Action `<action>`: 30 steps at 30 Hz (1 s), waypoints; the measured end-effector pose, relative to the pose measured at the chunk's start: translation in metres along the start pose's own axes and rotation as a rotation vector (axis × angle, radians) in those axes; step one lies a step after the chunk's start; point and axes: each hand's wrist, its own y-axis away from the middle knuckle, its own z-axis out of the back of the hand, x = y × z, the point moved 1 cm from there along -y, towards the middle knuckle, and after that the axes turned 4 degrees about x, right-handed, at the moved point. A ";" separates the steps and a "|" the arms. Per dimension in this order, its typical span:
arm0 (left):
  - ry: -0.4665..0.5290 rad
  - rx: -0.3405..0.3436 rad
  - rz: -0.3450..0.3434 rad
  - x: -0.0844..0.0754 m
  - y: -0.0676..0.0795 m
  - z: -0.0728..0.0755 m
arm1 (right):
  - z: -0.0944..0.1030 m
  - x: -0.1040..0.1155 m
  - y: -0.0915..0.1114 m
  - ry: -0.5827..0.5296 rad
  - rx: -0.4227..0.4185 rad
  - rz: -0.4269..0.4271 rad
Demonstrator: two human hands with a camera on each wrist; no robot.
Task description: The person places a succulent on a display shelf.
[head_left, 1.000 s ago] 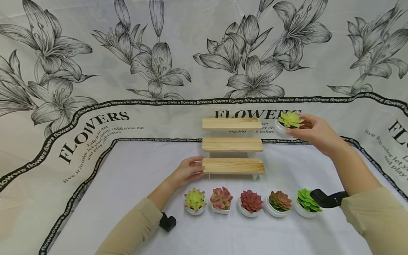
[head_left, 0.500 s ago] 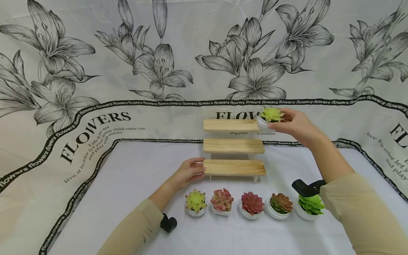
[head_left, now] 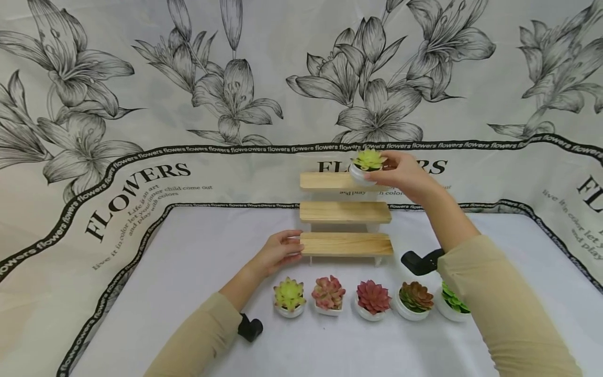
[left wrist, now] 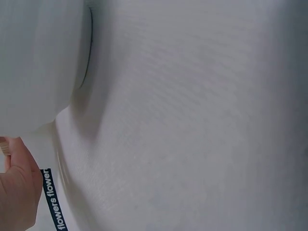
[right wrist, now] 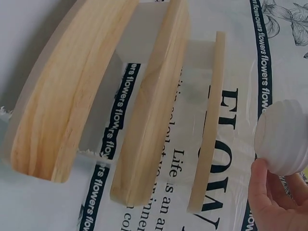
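Note:
A three-tier display stand has wooden shelves: a bottom one (head_left: 346, 244), a middle one (head_left: 346, 212) and a top one (head_left: 322, 181). My left hand (head_left: 278, 254) pinches the left end of the bottom shelf; in the left wrist view only part of that hand (left wrist: 20, 192) shows. Between thumb and fingers, my right hand (head_left: 409, 177) holds a yellow-green potted succulent (head_left: 368, 160) by its white pot. It hangs upright over the right half of the top shelf. A gap separates the white pot (right wrist: 281, 137) from the top shelf (right wrist: 209, 120) in the right wrist view.
In front of the stand, several potted succulents line up: yellow-green (head_left: 289, 296), pink (head_left: 328, 294), dark red (head_left: 372, 298), brownish (head_left: 415, 298) and bright green (head_left: 453, 303), the last partly behind my right sleeve. A flower-printed cloth (head_left: 254, 178) hangs behind.
My right hand has carried the yellow-green succulent leftward, from right of the stand to over the top shelf. The left hand stays on the bottom shelf's end.

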 end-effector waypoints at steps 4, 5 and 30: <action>-0.008 -0.018 0.009 0.000 0.002 0.002 | -0.012 0.003 -0.013 -0.029 0.011 0.007; -0.011 -0.019 0.010 0.001 0.002 0.003 | -0.014 0.004 -0.015 -0.028 0.011 0.002; -0.031 -0.052 -0.034 0.002 0.003 -0.005 | -0.070 0.003 -0.055 -0.080 -0.057 -0.013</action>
